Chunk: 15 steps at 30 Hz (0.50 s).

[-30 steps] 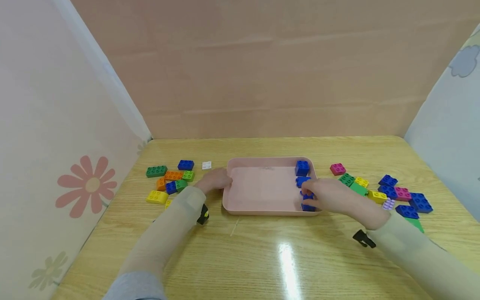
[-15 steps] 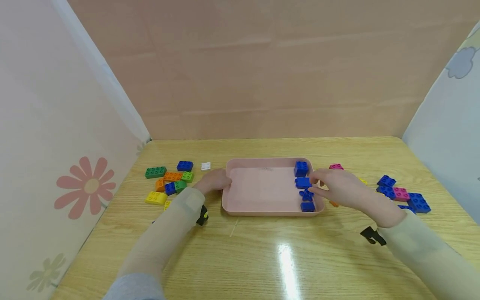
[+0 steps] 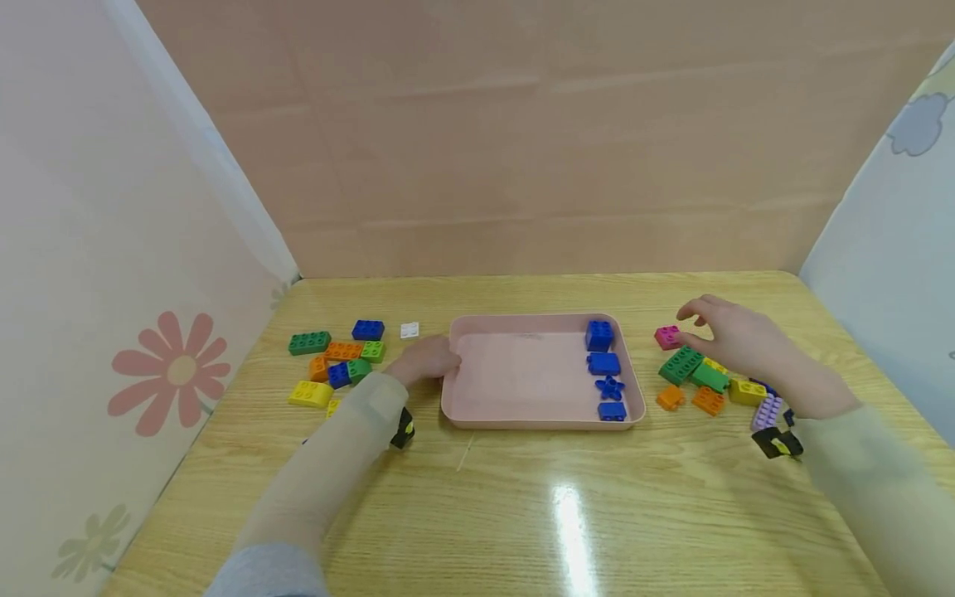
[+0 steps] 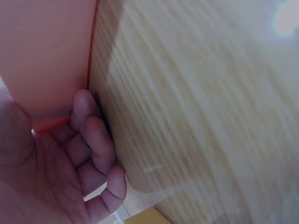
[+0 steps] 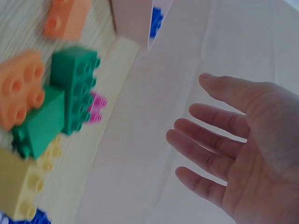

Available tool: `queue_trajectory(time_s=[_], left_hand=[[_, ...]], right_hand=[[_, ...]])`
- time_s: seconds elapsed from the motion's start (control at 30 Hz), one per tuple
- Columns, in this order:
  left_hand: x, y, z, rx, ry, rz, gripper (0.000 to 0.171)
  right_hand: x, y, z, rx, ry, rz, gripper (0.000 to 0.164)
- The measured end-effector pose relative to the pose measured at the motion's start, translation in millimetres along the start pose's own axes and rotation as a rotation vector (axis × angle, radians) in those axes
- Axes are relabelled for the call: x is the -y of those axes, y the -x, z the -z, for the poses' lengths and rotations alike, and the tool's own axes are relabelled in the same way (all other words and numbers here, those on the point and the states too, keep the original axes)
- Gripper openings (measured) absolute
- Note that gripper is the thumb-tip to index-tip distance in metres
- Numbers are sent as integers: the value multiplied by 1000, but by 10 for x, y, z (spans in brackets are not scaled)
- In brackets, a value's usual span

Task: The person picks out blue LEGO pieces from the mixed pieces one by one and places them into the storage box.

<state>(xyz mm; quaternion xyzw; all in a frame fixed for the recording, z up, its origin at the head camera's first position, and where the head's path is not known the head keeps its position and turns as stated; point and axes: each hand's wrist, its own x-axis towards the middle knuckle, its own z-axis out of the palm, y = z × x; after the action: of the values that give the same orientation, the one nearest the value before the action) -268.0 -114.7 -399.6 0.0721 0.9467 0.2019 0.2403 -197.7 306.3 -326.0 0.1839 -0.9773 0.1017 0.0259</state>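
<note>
- While the left hand [image 3: 425,359] grips the left end wall of a shallow pale-pink plastic tray [image 3: 515,373], the right hand [image 3: 746,336] hangs in the air, fingers loosely bent and spread, holding nothing, near a pink studded plastic brick [image 3: 666,337].
- Both tray and pink brick sit on a light yellow-brown wood-grain table [image 3: 462,522], where a white streak of glare [image 3: 573,531] shows at the front.
- Along the tray's right side stand four blue plastic pieces [image 3: 603,363], one star-shaped.
- Multicoloured studded bricks [image 3: 346,351] lie to its left; more, including a dark-green brick [image 3: 681,365], lie to its right.
- Behind the table rises a creased tan sheet [image 3: 522,166].
- Pale side panels [image 3: 97,207] flank it, the left bearing a large pinkish-red flower print [image 3: 182,371], the right a grey-blue rounded shape [image 3: 921,124].
</note>
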Motion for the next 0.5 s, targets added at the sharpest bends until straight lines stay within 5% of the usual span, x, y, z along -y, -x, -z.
queue_trajectory(time_s=[0.5], left_hand=[[-17,31,27,-15,23,-26,28]], right_hand=[[-760,140,48,75,3,-179,45]])
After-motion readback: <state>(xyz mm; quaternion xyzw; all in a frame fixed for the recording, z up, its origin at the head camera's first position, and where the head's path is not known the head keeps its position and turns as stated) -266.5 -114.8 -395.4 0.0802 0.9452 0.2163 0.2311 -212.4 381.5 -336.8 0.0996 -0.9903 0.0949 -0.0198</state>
